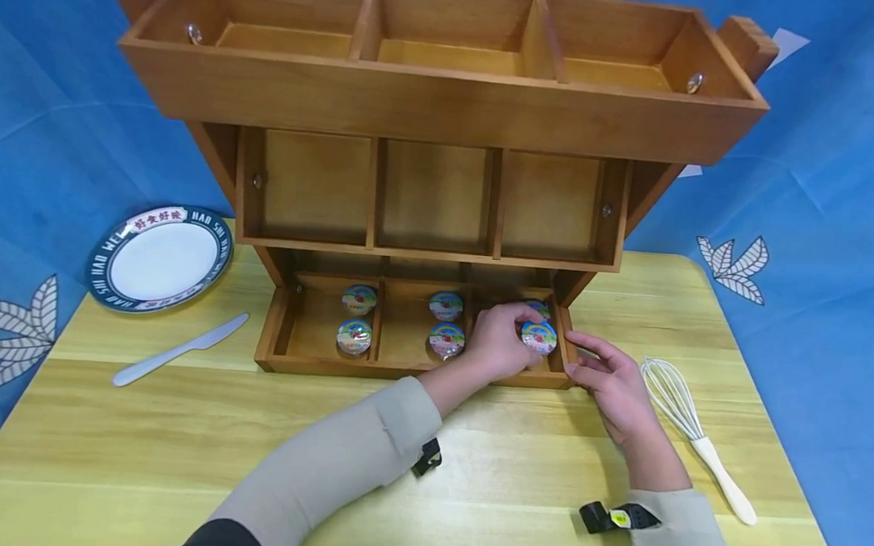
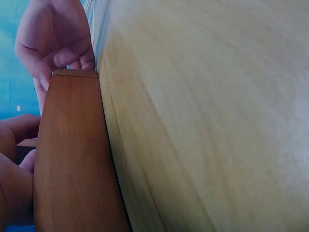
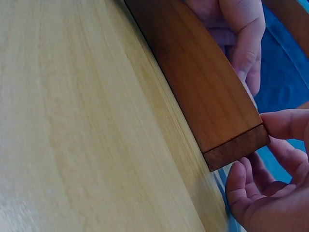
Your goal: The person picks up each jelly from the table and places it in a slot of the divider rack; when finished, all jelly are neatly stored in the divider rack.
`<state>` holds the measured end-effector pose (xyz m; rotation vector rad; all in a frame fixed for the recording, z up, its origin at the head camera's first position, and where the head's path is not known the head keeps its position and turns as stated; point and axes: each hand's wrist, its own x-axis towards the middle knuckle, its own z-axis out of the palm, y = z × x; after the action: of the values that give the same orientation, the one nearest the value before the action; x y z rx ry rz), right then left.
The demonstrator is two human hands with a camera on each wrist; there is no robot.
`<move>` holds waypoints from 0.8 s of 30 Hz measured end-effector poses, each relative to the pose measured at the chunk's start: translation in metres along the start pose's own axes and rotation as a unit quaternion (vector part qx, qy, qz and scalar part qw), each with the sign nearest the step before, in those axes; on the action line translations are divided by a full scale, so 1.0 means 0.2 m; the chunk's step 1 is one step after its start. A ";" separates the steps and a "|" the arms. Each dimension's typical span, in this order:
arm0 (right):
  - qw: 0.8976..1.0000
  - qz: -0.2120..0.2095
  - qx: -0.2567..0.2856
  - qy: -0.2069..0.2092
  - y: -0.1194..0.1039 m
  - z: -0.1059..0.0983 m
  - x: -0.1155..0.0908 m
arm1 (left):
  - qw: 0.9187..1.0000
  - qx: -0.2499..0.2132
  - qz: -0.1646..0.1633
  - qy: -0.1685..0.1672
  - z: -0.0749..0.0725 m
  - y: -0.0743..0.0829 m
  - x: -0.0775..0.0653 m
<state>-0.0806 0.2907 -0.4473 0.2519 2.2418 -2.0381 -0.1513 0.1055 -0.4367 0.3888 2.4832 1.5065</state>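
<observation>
My left hand (image 1: 503, 344) reaches into the right compartment of the bottom tier of a wooden rack (image 1: 416, 374). Between thumb and fingers it holds a jelly cup (image 1: 539, 338) with a colourful printed lid. Another cup (image 1: 537, 308) sits just behind, partly covered by the hand. Two cups (image 1: 445, 339) stand in the middle compartment and two more (image 1: 354, 336) in the left one. My right hand (image 1: 611, 382) grips the rack's front right corner, thumb and fingers against the wood. In the left wrist view, the front board (image 2: 72, 154) hides the cups.
Two upper tiers (image 1: 432, 101) of the rack overhang the bottom one, each with three compartments. A plate (image 1: 160, 258) with a patterned rim and a white table knife (image 1: 180, 349) lie on the left. A whisk (image 1: 697, 435) lies right of my right hand.
</observation>
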 end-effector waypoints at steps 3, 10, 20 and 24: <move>1.000 -0.001 0.002 0.000 0.00 0.00 0.00 | 1.000 -0.003 -0.008 -0.009 0.00 0.00 0.01; 1.000 0.003 -0.001 0.001 0.00 0.00 0.00 | 1.000 0.011 -0.016 -0.016 0.01 0.00 0.02; 1.000 -0.002 0.000 0.004 0.00 0.01 0.00 | 0.999 -0.007 -0.007 -0.048 0.00 -0.01 0.02; 1.000 -0.003 0.000 0.004 0.00 0.01 -0.01 | 0.999 0.005 -0.012 -0.043 0.00 -0.01 0.02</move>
<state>-0.0797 0.2890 -0.4468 0.2525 2.2490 -2.0446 -0.1545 0.1063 -0.4383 0.4145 2.4207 1.4381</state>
